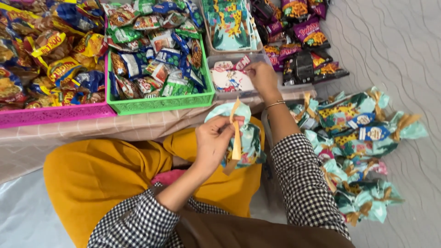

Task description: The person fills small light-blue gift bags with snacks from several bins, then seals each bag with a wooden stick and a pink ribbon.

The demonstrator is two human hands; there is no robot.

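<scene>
Here, we write down what we see, line by line.

Left hand: our left hand (215,140) is closed around the neck of a small teal gift bag (244,138), pinching it together with a yellow ribbon (236,138), so that the mouth does not fall open.

Gift bag: it is in front of us above the lap, a little below the table edge, and the ribbon hangs down along its front.

Right hand: our right hand (262,76) is stretched forward into a clear plastic box (239,78); the fingers pinch a small flat card or sticker (242,63) there. We cannot tell exactly what kind of piece it is.

Green basket: the green basket (158,103) with small snack packets stands just beside the clear box, within easy reach.

Pink basket: the pink basket (50,115), further left, holds yellow and orange packets.

Finished bags: a pile of tied bags (358,151) lies on the floor at our right side, apart from the table, probably to keep them separate from the unpacked goods.
</scene>
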